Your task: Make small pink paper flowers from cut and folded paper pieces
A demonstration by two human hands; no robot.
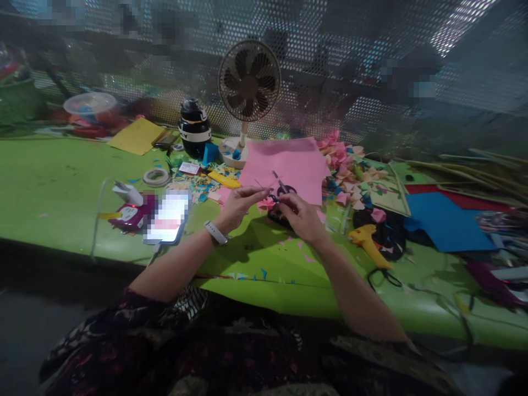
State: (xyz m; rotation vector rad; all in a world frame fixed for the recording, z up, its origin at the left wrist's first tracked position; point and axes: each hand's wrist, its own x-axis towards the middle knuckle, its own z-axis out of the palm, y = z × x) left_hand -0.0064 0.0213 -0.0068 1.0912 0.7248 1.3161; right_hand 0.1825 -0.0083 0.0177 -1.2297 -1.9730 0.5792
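My left hand [243, 204] is closed in a pinch over the front of the pink paper sheet [284, 157]. Opposite it, my right hand [303, 219] has its fingertips pinched together. A small dark thing [272, 197] shows between the two hands, too small to name. Just beyond my right fingers are dark-handled scissors [285, 190], their tip pointing away over the pink sheet; I cannot tell whether the fingers touch them. A small pink paper piece [265, 205] sits below my fingertips, and a black object under my right hand is partly hidden.
Folded pink and peach paper pieces [340, 159] are heaped right of the sheet. A yellow glue gun [369, 245] and blue paper [449, 220] lie farther right. At left are a lit phone [168, 217], tape roll [157, 177] and yellow cutter [224, 179]. A fan [248, 85] stands behind.
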